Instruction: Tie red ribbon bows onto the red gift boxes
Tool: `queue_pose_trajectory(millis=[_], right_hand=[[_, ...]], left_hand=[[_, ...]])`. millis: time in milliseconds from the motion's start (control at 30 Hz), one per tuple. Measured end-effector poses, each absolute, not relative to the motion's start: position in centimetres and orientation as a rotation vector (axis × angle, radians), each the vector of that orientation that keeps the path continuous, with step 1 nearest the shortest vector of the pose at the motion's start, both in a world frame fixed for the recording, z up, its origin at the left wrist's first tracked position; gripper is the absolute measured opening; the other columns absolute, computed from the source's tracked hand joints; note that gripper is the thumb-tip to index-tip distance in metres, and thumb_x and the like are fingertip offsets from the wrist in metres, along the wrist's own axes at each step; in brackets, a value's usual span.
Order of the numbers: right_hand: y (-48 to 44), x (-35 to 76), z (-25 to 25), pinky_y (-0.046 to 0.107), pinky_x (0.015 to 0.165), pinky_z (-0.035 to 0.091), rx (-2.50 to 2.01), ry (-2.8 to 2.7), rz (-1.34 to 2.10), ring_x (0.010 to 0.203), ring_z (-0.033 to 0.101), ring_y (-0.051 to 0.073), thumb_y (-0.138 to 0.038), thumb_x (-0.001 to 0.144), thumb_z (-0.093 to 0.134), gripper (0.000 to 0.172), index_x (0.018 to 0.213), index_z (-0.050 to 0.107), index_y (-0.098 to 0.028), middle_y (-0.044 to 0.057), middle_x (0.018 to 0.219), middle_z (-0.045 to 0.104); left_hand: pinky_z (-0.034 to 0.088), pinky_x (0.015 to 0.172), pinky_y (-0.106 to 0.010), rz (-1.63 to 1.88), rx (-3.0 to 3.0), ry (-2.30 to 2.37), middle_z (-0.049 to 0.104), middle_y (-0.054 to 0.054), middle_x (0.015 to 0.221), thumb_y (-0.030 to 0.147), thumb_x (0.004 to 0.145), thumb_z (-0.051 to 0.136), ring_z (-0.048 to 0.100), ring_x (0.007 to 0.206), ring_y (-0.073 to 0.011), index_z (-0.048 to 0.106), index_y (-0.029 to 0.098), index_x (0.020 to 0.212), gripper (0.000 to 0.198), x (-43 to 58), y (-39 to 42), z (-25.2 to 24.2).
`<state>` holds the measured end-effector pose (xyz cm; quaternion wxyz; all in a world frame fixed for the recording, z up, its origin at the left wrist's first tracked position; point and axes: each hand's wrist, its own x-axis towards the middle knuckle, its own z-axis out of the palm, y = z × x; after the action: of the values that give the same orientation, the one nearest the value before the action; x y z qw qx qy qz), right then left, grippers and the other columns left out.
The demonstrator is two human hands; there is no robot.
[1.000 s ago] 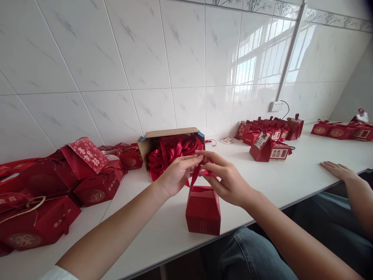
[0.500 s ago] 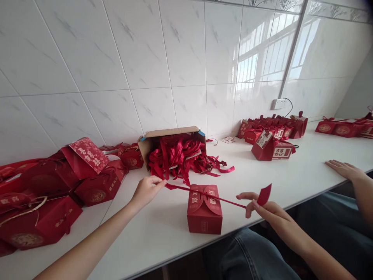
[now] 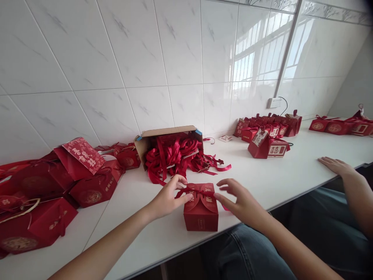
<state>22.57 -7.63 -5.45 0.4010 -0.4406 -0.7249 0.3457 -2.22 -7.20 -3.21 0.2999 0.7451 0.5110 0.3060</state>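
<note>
A red gift box point(image 3: 201, 217) with gold lettering stands upright in front of me, its curved top flaps folded together. Across its top runs a red ribbon point(image 3: 199, 191), gathered at the middle. My left hand point(image 3: 170, 198) is at the box's left side, thumb and forefinger apart around the ribbon, the thumb by the lid. On the right side, my right hand point(image 3: 240, 200) has its fingers spread, its thumb near the box's upper edge. A bright ribbon end shows beneath it. Part of the ribbon is hidden behind my fingers.
Behind the box, a cardboard carton point(image 3: 140, 153) lies on its side, spilling red ribbons point(image 3: 175, 153). Several red boxes point(image 3: 96, 186) are piled at left; more red boxes point(image 3: 266, 149) stand at back right. Another person's hand point(image 3: 335, 165) rests on the white table point(image 3: 294, 171).
Both hands have moved in from the stretched ribbon's ends to the box's sides. The ribbon, taut before, is now slack and bunched on top. The view has shifted slightly.
</note>
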Motion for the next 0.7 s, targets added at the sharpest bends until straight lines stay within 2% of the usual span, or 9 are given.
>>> queue_pose_trajectory(millis=[67,133,267,367,433,500,567,633,700], right_hand=[[-7.6,21.7,-5.5,0.030,0.061,0.046,-1.155,-1.791,1.090,0.071,0.059,0.017,-0.052,0.078,0.059,0.035,0.094,0.052,-0.022,0.006,0.098,0.058],[-7.2,21.4,-5.5,0.025,0.051,0.038,-1.147,-1.756,1.268,0.058,0.050,0.012,-0.054,0.076,0.060,0.036,0.085,0.050,-0.021,0.002,0.081,0.056],[-6.3,21.7,-5.5,0.023,0.047,0.025,-1.092,-1.806,1.313,0.051,0.033,0.009,-0.057,0.079,0.055,0.041,0.066,0.048,-0.019,-0.004,0.056,0.041],[-5.9,22.1,-5.9,0.023,0.048,0.021,-1.098,-1.898,1.150,0.052,0.027,0.009,-0.055,0.078,0.057,0.043,0.059,0.043,-0.019,-0.006,0.053,0.034],[-5.9,22.4,-6.3,0.023,0.048,0.020,-1.087,-1.907,1.127,0.052,0.026,0.009,-0.053,0.078,0.057,0.039,0.063,0.044,-0.019,-0.007,0.052,0.032],[-6.1,22.8,-6.3,0.023,0.048,0.021,-1.031,-1.858,1.143,0.051,0.026,0.009,-0.051,0.079,0.058,0.034,0.073,0.046,-0.020,-0.008,0.053,0.032],[-6.3,23.3,-5.7,0.022,0.048,0.023,-0.965,-1.840,1.155,0.051,0.027,0.008,-0.050,0.080,0.057,0.032,0.077,0.047,-0.020,-0.008,0.057,0.035],[-6.7,23.9,-4.6,0.023,0.048,0.027,-0.935,-1.930,1.120,0.052,0.030,0.008,-0.046,0.082,0.057,0.031,0.070,0.050,-0.019,-0.005,0.063,0.042],[-7.1,24.3,-3.5,0.024,0.050,0.031,-0.959,-2.073,0.986,0.054,0.037,0.009,-0.040,0.083,0.056,0.030,0.063,0.055,-0.017,-0.001,0.068,0.048]], left_hand=[[0.046,0.073,-0.030,0.787,1.879,1.406,0.051,-0.005,0.105,0.045,0.075,0.063,0.056,0.084,-0.0163,0.043,0.022,0.099,0.039,-1.9,-6.9,-3.7],[0.043,0.064,-0.026,0.749,1.845,1.436,0.051,-0.001,0.090,0.048,0.074,0.063,0.052,0.072,-0.0135,0.044,0.021,0.092,0.038,-1.8,-6.6,-3.8],[0.035,0.057,-0.023,0.713,1.942,1.402,0.042,0.004,0.065,0.049,0.074,0.061,0.043,0.062,-0.0123,0.043,0.018,0.066,0.036,-1.9,-6.5,-3.6],[0.029,0.053,-0.023,0.761,1.974,1.471,0.037,0.006,0.058,0.049,0.070,0.065,0.036,0.057,-0.0107,0.037,0.018,0.057,0.044,-2.1,-6.5,-3.5],[0.027,0.051,-0.023,0.761,1.940,1.468,0.036,0.006,0.056,0.051,0.067,0.067,0.034,0.055,-0.0100,0.036,0.018,0.054,0.047,-2.5,-6.5,-3.5],[0.027,0.051,-0.022,0.731,1.867,1.452,0.038,0.005,0.057,0.053,0.071,0.062,0.035,0.055,-0.0101,0.042,0.017,0.057,0.044,-2.9,-6.5,-3.4],[0.027,0.050,-0.022,0.662,1.785,1.472,0.042,0.004,0.060,0.055,0.078,0.053,0.037,0.055,-0.0107,0.052,0.017,0.068,0.039,-3.5,-6.4,-3.2],[0.026,0.047,-0.022,0.561,1.739,1.496,0.046,0.003,0.060,0.053,0.080,0.050,0.040,0.054,-0.0112,0.059,0.017,0.079,0.037,-4.1,-6.3,-2.9],[0.024,0.046,-0.021,0.408,1.731,1.450,0.048,0.002,0.058,0.048,0.077,0.055,0.040,0.052,-0.0110,0.064,0.018,0.079,0.031,-4.7,-6.1,-2.4]])
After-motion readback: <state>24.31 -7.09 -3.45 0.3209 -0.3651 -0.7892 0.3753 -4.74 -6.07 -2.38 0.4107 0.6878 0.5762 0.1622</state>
